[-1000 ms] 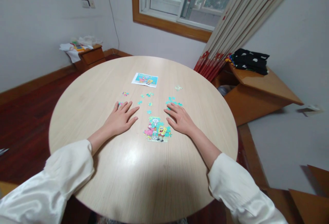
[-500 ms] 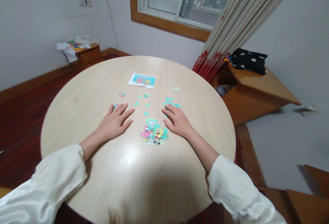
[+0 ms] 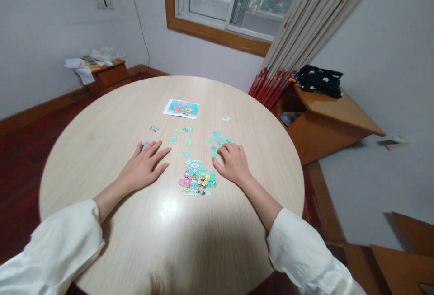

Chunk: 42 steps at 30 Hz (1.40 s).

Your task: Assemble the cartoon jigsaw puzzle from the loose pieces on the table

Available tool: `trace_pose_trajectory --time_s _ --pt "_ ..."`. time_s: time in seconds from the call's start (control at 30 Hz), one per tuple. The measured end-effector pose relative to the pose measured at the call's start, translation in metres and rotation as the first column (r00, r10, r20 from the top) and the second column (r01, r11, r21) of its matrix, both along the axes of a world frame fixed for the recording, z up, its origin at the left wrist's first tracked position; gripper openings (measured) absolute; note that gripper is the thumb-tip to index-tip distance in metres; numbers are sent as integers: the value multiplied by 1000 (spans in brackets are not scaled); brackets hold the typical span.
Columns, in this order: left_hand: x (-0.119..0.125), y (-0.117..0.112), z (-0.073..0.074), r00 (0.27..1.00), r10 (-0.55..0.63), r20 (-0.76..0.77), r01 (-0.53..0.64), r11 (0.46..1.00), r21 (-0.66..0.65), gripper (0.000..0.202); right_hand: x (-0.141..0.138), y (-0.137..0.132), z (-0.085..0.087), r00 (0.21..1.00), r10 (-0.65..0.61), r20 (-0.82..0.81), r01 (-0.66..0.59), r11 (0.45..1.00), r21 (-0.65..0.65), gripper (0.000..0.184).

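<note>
A partly joined jigsaw puzzle [image 3: 198, 180] with cartoon figures lies on the round table between my hands. My left hand [image 3: 144, 165] rests palm down to its left, fingers spread, partly covering pink and teal puzzle pieces [image 3: 146, 144]. On the other side, my right hand [image 3: 233, 163] is bent at the fingers, with a gap between thumb and forefinger. Its fingertips are beside a cluster of teal puzzle pieces [image 3: 217, 138]; no piece shows in its grip. Several loose pieces [image 3: 187, 142] lie above the joined part.
A printed picture card [image 3: 181, 109] lies toward the far side of the table [image 3: 169, 241]. Pale green pieces [image 3: 227, 118] sit at the right back, and multicoloured pieces [image 3: 154, 128] at the left. A wooden cabinet [image 3: 335, 128] with dark cloth stands beyond the right edge.
My right hand's fingers have curled and drawn back, uncovering more of the teal pieces. The left hand stays spread in place. The whole view has shifted slightly.
</note>
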State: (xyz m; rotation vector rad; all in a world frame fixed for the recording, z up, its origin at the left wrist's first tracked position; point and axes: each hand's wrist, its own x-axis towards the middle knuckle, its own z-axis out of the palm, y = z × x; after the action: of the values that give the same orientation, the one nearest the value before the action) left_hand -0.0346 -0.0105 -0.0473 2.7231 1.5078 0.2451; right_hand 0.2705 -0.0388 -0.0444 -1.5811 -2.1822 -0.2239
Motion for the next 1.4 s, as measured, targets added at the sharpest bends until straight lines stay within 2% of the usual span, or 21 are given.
trace_pose_trajectory --time_s 0.13,0.4,0.6,0.73,0.83,0.93,1.03,1.13,1.23,1.33,1.4 --pt "1 0 1 1000 4 -2 -4 1000 -5 55 2 1 -1 999 42 -21 -43 998 -51 15" --pt "1 0 2 1000 11 -20 -11 1000 -11 55 5 0 1 965 210 -156 -226 970 -95 11" --pt "2 1 2 1000 6 -21 -6 1000 -21 55 7 0 0 943 251 -217 -281 953 -118 18" --pt "1 2 1 1000 5 7 -5 1000 -11 54 8 1 -3 942 218 -256 -259 956 -139 23" --pt "2 2 0 1000 3 24 -3 1000 -5 53 8 4 -5 928 191 -321 -253 954 -164 17" --pt "2 2 1 1000 -2 31 2 1000 -7 53 8 6 -5 884 172 -434 -281 939 -199 12" --pt "2 2 1 999 -7 46 7 1000 -13 53 7 6 -4 807 112 -580 -310 916 -254 15" --pt "2 2 1 998 -3 63 4 1000 -16 53 5 5 -3 688 -14 -725 -344 874 -343 24" --pt "2 3 0 998 -3 66 4 1000 -14 53 3 2 1 593 -111 -797 -405 815 -415 30" --pt "2 4 0 998 -2 62 3 1000 -13 53 1 -1 6 588 -146 -796 -464 744 -480 28" --pt "1 4 0 998 -4 55 4 1000 -15 54 -1 -2 9 599 -154 -786 -478 718 -506 26"
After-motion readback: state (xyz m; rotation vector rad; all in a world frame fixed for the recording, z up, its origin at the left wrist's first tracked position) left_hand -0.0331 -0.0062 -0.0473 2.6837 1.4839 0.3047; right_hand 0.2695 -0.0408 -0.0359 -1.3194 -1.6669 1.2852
